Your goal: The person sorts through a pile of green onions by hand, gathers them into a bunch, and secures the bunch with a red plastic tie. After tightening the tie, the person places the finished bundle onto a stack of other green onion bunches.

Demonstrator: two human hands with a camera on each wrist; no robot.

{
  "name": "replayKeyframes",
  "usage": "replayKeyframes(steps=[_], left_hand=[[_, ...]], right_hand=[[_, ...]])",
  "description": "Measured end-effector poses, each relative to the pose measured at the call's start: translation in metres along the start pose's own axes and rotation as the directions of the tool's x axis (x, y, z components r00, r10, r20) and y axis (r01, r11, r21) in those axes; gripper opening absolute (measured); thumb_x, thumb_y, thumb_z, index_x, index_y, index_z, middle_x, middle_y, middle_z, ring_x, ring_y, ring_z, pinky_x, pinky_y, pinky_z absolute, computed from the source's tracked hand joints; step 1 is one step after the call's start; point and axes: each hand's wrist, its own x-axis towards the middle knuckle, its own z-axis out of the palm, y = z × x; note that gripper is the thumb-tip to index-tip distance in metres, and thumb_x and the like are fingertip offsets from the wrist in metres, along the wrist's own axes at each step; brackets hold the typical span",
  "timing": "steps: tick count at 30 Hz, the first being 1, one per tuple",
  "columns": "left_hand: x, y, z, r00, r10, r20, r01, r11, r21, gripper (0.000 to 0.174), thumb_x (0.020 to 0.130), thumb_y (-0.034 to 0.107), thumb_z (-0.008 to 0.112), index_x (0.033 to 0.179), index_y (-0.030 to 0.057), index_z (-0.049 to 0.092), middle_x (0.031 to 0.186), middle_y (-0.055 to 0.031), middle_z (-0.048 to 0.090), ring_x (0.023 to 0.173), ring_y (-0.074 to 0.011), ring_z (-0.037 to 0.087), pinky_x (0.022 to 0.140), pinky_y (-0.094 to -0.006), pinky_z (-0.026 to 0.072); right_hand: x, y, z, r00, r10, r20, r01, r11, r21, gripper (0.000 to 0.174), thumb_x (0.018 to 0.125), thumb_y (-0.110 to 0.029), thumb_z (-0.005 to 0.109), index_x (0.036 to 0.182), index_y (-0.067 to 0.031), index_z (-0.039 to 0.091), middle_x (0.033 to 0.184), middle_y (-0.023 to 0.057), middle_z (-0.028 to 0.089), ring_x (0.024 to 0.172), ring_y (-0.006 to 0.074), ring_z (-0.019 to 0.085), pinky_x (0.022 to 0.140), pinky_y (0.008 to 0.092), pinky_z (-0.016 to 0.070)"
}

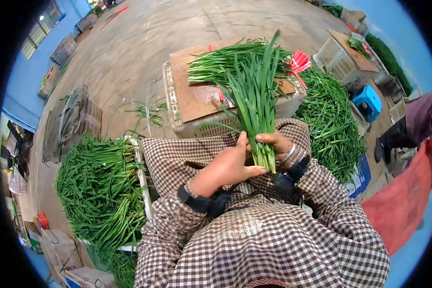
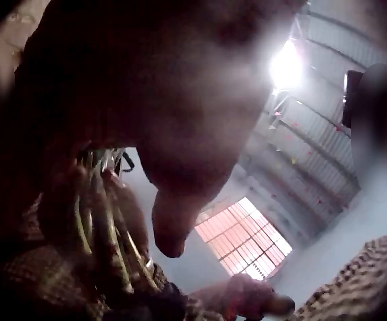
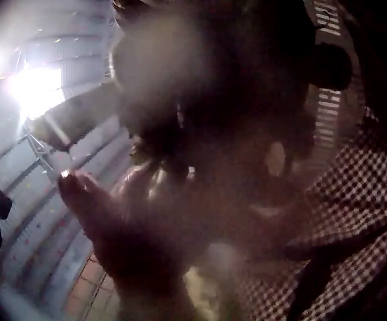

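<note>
Over the lap, both hands hold an upright bunch of garlic chives [image 1: 257, 101] near its pale stem ends. My right hand [image 1: 279, 145] grips the bunch from the right, its thumb lying across the stems. From the other side my left hand [image 1: 225, 165] holds the lower stems, with its thumb stretched over toward the cut ends. In the left wrist view the stems [image 2: 110, 231] show below the dark, backlit left hand. The right wrist view is dim and blurred, and much of the bunch is hidden there.
Ahead, a board [image 1: 194, 96] on a white crate bears more chives [image 1: 216, 65] and red ties [image 1: 300, 62]. Heaps of loose chives lie left [image 1: 98, 192] and right [image 1: 329, 125]. A blue stool [image 1: 367, 103] and another person's leg [image 1: 396, 139] are at right.
</note>
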Motion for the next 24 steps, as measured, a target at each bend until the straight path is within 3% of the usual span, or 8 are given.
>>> replayKeyframes(steps=[6,11,14,18,20,21,23,24], left_hand=[[-0.044,0.012,-0.065,0.92,0.392,-0.022,-0.39,0.905,-0.172,0.075,0.071,0.031,0.072,0.13,0.0,0.037,0.088,-0.0175,0.061,0.078,-0.0266,0.063,0.071,-0.0331,0.0506],[-0.062,0.083,-0.121,0.643,0.759,0.106,-0.765,0.644,0.031,0.077,0.068,0.032,0.075,0.127,-0.0054,0.041,0.112,-0.018,0.057,0.101,-0.0275,0.058,0.086,-0.0358,0.0455],[-0.051,0.13,-0.145,0.497,0.858,0.127,-0.864,0.476,0.166,0.08,0.065,0.033,0.077,0.125,-0.0076,0.042,0.119,-0.0177,0.054,0.103,-0.0259,0.057,0.088,-0.034,0.0434],[0.013,0.142,-0.154,0.524,0.849,-0.065,-0.784,0.511,0.353,0.06,0.084,0.043,0.052,0.124,-0.0011,0.046,0.117,-0.0154,0.054,0.103,-0.021,0.056,0.085,-0.0342,0.0451],[0.063,0.132,-0.145,0.573,0.811,-0.116,-0.798,0.585,0.144,0.067,0.076,0.055,0.057,0.117,0.0033,0.054,0.112,-0.0202,0.057,0.103,-0.029,0.056,0.088,-0.0344,0.0436],[0.092,0.114,-0.141,0.675,0.736,-0.058,-0.729,0.677,0.103,0.061,0.082,0.048,0.053,0.122,0.0016,0.048,0.115,-0.021,0.054,0.108,-0.0292,0.053,0.093,-0.0325,0.0404],[0.15,0.068,-0.131,0.536,0.821,0.196,-0.831,0.555,-0.051,0.056,0.093,0.039,0.041,0.134,0.0021,0.034,0.129,-0.0097,0.044,0.115,-0.0167,0.043,0.099,-0.0277,0.0337],[0.141,0.073,-0.127,0.653,0.617,0.439,-0.447,0.782,-0.434,0.062,0.093,0.045,0.039,0.138,0.0035,0.025,0.136,-0.0102,0.037,0.12,-0.0195,0.041,0.103,-0.0343,0.032]], right_hand=[[-0.039,-0.04,0.012,1.0,-0.019,-0.024,0.009,0.932,-0.362,0.043,0.073,-0.01,0.066,0.112,-0.001,0.051,0.089,0.0112,0.062,0.073,0.0212,0.062,0.068,0.033,0.0516],[-0.056,-0.092,0.007,0.994,-0.106,0.04,0.039,-0.009,-0.999,0.055,0.065,-0.015,0.066,0.115,-0.0026,0.046,0.086,0.0163,0.063,0.079,0.0259,0.061,0.067,0.0349,0.049],[-0.056,-0.109,-0.016,0.976,-0.155,0.151,-0.009,-0.725,-0.689,0.047,0.072,-0.012,0.056,0.116,-0.0057,0.041,0.078,0.0192,0.06,0.073,0.0342,0.062,0.057,0.0435,0.0489],[-0.058,-0.131,0.028,0.827,-0.195,0.527,-0.008,-0.942,-0.336,0.036,0.079,-0.012,0.05,0.114,-0.0098,0.043,0.07,0.0122,0.057,0.063,0.0288,0.061,0.047,0.0402,0.0474],[-0.064,-0.137,0.06,0.917,-0.146,0.372,-0.006,-0.936,-0.351,0.045,0.077,-0.012,0.053,0.121,-0.0121,0.041,0.092,0.0108,0.058,0.085,0.0276,0.06,0.064,0.0414,0.0485],[-0.066,-0.139,0.073,0.918,-0.122,0.377,-0.011,-0.959,-0.285,0.041,0.077,-0.015,0.054,0.118,-0.0124,0.046,0.096,0.0093,0.058,0.084,0.0258,0.06,0.065,0.0383,0.0486],[-0.067,-0.147,0.097,0.929,-0.082,0.361,0.009,-0.97,-0.244,0.04,0.078,-0.016,0.054,0.117,-0.0129,0.047,0.094,0.0078,0.059,0.082,0.0244,0.06,0.064,0.0374,0.0485],[-0.067,-0.148,0.101,0.938,-0.04,0.344,0.032,-0.979,-0.201,0.039,0.078,-0.018,0.054,0.117,-0.0134,0.048,0.092,0.0064,0.059,0.08,0.0229,0.06,0.064,0.0365,0.0484]])
